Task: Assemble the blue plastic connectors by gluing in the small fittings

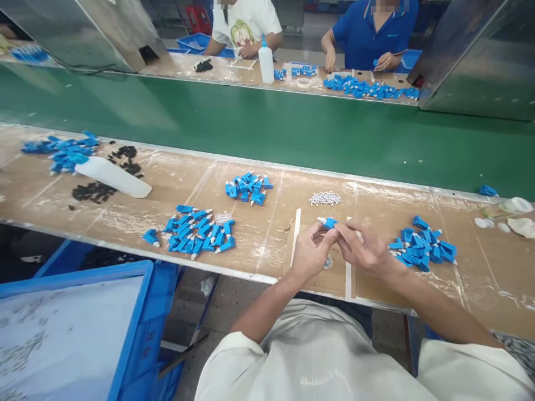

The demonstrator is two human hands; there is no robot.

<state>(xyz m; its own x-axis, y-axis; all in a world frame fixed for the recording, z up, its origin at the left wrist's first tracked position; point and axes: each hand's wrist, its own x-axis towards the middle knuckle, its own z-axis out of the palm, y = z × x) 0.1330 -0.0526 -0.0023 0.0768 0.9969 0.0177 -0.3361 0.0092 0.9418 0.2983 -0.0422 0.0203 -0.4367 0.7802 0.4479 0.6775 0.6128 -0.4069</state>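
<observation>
A small blue plastic part with a white tip is held up between my two hands over the bench. My left hand is closed around it from the left, thumb and fingers pinching. From the other side my right hand presses its fingertips against the part's right end; whether a smaller piece sits in them is hidden. Just beyond the hands lies a pile of tiny white pieces. To the right of my right hand is a heap of blue parts. Below my hands, a round clear disc shows on the cardboard.
Left on the bench are more blue parts, another blue cluster, black pieces and a white bottle lying down. A blue crate stands at lower left. Across the green belt, two people handle parts.
</observation>
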